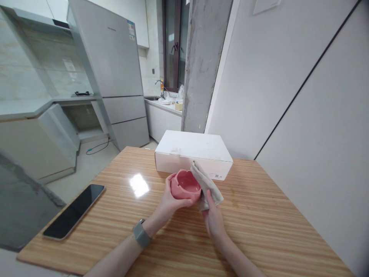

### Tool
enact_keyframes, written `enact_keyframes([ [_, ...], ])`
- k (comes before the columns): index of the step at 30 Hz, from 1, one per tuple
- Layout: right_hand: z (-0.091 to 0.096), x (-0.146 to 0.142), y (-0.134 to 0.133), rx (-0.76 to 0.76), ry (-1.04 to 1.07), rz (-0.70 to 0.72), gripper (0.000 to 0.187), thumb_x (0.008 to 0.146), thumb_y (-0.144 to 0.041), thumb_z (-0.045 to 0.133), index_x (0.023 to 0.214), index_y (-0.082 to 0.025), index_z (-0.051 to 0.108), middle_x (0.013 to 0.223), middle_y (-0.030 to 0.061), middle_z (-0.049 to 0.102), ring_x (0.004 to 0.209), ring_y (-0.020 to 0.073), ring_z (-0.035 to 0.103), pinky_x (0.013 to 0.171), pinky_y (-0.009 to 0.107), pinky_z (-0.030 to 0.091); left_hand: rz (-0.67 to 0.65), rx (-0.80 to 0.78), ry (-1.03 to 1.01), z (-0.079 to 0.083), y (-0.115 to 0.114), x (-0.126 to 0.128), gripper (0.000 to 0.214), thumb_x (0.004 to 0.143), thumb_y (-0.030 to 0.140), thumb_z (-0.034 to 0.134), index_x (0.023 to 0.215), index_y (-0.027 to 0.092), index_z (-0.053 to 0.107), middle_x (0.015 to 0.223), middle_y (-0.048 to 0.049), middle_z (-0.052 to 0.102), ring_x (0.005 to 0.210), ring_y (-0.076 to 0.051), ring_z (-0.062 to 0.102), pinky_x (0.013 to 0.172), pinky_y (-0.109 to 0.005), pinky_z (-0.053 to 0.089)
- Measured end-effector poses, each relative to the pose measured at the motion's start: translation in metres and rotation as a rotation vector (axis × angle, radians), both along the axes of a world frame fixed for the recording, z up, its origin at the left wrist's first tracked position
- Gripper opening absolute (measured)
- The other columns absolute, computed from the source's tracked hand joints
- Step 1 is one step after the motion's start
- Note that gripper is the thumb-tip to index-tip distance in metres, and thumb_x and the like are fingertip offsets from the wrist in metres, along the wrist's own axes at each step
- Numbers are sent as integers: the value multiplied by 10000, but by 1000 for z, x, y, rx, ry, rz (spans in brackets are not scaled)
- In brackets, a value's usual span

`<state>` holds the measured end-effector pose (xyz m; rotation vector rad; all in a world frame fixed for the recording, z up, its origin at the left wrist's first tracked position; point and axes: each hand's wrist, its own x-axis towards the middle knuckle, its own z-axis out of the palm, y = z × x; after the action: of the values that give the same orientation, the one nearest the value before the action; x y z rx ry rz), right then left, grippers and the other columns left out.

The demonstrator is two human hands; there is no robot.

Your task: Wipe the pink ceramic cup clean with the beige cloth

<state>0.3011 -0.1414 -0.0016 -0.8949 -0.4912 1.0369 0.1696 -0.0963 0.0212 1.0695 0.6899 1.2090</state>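
Observation:
A small pink bowl-like pot (187, 184) with a notched, wavy rim is tilted above the wooden table (259, 223). My left hand (170, 200) is closed around its left side and front, thumb across the front. A folded light-grey cloth (206, 184) is gripped in my right hand (212, 215), its thumb lying over the near face. The cloth stands against the right side of the pot; the fingers behind it are hidden. Inside the pot I see only smooth pink walls.
Just beyond my hands a closed white box (190, 148) lies on the table. A dark-screened phone (75, 211) rests near the left edge. A white wall (288, 96) borders the right side. Past the table stand a grey fridge (115, 65) and a sink counter (164, 115).

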Motion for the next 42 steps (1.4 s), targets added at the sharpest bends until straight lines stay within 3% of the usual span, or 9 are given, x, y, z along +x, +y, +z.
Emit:
enact_keyframes([
  [4, 17, 4, -1, -39, 125, -36, 438, 738, -495, 750, 1115, -277, 698, 1220, -9, 715, 1235, 193, 591, 1015, 313, 504, -164, 7, -105, 4, -2, -2, 976, 495, 139, 890, 1363, 264, 461, 1447, -123, 487, 1325, -345, 452, 1121, -480, 331],
  [9, 29, 16, 0, -59, 235, 45, 432, 757, -476, 734, 1110, -229, 705, 1202, 46, 724, 1205, 252, 618, 968, 387, 548, -93, -94, -25, 3, 6, -6, 913, 446, 108, 910, 1279, 217, 554, 1315, -147, 599, 1230, -364, 532, 1055, -498, 403],
  [15, 39, 37, 2, -93, 311, 63, 402, 805, -437, 703, 1141, -217, 690, 1171, 72, 736, 1130, 281, 667, 932, 456, 567, -302, -293, -249, 8, 12, -16, 475, 812, 405, 698, 1196, 140, 613, 1198, -155, 668, 1058, -296, 646, 999, -495, 460],
  [18, 40, 40, 4, -123, 294, 6, 409, 779, -366, 740, 1157, -223, 681, 1185, 59, 731, 1137, 270, 664, 916, 424, 578, -387, -448, -349, 13, 13, -21, 597, 844, 608, 561, 1190, 124, 616, 1108, -163, 705, 966, -315, 683, 1005, -542, 440],
  [20, 40, 35, 4, -107, 275, -25, 423, 776, -365, 743, 1171, -230, 675, 1196, 52, 727, 1157, 259, 653, 926, 406, 573, -455, -497, -402, 15, 12, -21, 710, 825, 699, 500, 1231, 125, 594, 1143, -180, 695, 1031, -353, 666, 1017, -561, 418],
  [25, 37, 10, 0, -49, 233, 38, 442, 784, -516, 693, 1121, -230, 708, 1188, 52, 729, 1214, 277, 612, 1031, 454, 496, -518, -428, -419, 14, 5, -12, 712, 871, 668, 453, 1303, 113, 564, 1192, -186, 681, 1076, -335, 651, 1066, -525, 384],
  [30, 31, -4, -2, -7, 145, 50, 458, 760, -574, 690, 1099, -267, 720, 1211, 17, 718, 1325, 224, 508, 1119, 385, 400, -437, -348, -363, 4, -2, 0, 633, 880, 607, 514, 1292, 133, 594, 1300, -167, 629, 1165, -323, 600, 1055, -484, 420],
  [35, 25, -3, -2, 9, 161, 58, 453, 784, -566, 668, 1122, -267, 711, 1259, 20, 692, 1329, 223, 504, 1121, 389, 390, -304, -292, -343, -2, -8, 6, 615, 859, 582, 575, 1275, 130, 599, 1282, -169, 638, 1193, -336, 581, 1025, -480, 454],
  [42, 22, -4, -3, -12, 158, 56, 430, 782, -550, 679, 1100, -263, 722, 1246, 19, 699, 1282, 235, 553, 1077, 387, 448, -140, -257, -261, 3, -10, 7, 568, 791, 557, 669, 1189, 155, 616, 1205, -154, 668, 1134, -327, 610, 960, -468, 491],
])
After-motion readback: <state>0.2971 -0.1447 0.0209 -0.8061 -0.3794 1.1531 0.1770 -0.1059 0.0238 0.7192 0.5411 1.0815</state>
